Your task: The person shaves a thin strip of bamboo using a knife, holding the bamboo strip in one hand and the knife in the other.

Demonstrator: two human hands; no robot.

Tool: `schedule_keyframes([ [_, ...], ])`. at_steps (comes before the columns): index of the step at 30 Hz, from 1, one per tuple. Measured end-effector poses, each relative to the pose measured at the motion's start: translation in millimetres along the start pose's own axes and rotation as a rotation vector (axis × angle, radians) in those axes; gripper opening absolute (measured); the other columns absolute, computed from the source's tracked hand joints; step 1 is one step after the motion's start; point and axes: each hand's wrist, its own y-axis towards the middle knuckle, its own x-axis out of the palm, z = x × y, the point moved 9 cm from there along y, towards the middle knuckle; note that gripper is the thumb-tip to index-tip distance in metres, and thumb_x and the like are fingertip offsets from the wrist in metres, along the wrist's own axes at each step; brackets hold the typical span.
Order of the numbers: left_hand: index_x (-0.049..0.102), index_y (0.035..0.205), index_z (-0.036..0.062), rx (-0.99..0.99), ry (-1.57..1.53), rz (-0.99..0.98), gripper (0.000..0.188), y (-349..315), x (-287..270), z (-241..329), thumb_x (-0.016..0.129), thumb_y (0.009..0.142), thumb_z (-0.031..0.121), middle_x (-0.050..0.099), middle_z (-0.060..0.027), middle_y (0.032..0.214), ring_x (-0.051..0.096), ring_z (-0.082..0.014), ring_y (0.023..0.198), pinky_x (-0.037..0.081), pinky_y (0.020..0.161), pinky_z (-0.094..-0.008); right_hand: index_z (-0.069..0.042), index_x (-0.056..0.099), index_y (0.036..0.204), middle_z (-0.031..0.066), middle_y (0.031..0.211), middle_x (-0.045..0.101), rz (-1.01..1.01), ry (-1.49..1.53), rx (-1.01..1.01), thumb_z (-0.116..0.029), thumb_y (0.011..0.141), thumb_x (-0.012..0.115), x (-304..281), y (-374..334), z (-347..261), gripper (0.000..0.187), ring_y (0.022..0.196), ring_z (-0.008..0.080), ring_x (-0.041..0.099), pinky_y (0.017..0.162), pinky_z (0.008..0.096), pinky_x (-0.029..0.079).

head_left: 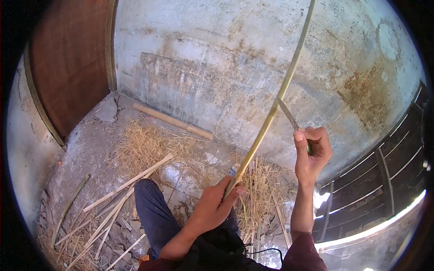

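A stained, whitewashed wall, brown with damp toward its right side and grey low down, rises from the far edge of the floor, a grey, dusty surface that turns to rubble near its left near corner. Dark boards with light showing through the gaps close the right side, and a brown door in a wooden frame stands at the floor's left edge, toward the far left corner. A long yellow-green pole slants up before the wall and leaves the view at the top, its lower end above the near part of the floor. Straw lies toward the far edge, just in front of a tan tube along the wall's foot; pale strips cross toward the left near corner. The hands are apart: the left hand grips the pole's lower end, the right hand is closed round the handle of a knife, its blade meeting the pole farther up.
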Motion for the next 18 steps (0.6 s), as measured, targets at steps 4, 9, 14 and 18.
schedule_keyframes([
  [4, 0.062, 0.112, 0.0015, 0.006, 0.009, -0.003, 0.025, 5.8, -4.8, -8.5, 0.062, 0.107, 0.026, 0.061, -0.0096, 0.074, 0.057, -0.0160, 0.061, 0.045, 0.059, -0.0329, 0.000, 0.064, 0.093, 0.0030, 0.086, 0.066, -0.077, 0.090, 0.144, -0.004, 0.092, 0.080, 11.4, -7.6, 18.3, 0.017, 0.075, 0.0067, 0.059, 0.068, 0.0226, 0.047],
  [9, 0.057, 0.119, 0.0016, -0.054, -0.109, -0.092, 0.025, 8.0, -4.4, -19.0, 0.059, 0.108, 0.025, 0.058, -0.0009, 0.075, 0.057, -0.0092, 0.065, 0.046, 0.060, -0.0280, 0.000, 0.066, 0.095, 0.0031, 0.082, 0.070, -0.240, 0.020, 0.195, -0.007, 0.089, 0.084, 25.9, -22.9, 20.9, 0.020, 0.073, 0.0075, 0.063, 0.063, 0.0236, 0.047],
  [14, 0.056, 0.123, 0.0001, -0.078, -0.369, -0.075, 0.027, 6.5, -8.7, -48.7, 0.054, 0.111, 0.025, 0.061, -0.0028, 0.078, 0.060, -0.0108, 0.063, 0.049, 0.058, -0.0280, -0.005, 0.071, 0.088, 0.0067, 0.074, 0.071, -0.456, -0.100, 0.011, -0.014, 0.083, 0.088, 59.9, -50.3, 4.7, 0.020, 0.060, 0.0185, 0.067, 0.055, 0.0306, 0.049],
  [18, 0.057, 0.122, 0.0015, -0.130, -0.530, -0.136, 0.031, 2.6, -6.9, -41.5, 0.045, 0.115, 0.029, 0.060, -0.0025, 0.082, 0.058, -0.0087, 0.063, 0.045, 0.055, -0.0244, -0.006, 0.070, 0.085, 0.0069, 0.072, 0.068, -0.561, -0.125, -0.179, -0.014, 0.078, 0.090, 72.4, -74.7, -3.7, 0.023, 0.058, 0.0230, 0.066, 0.051, 0.0326, 0.048],
])
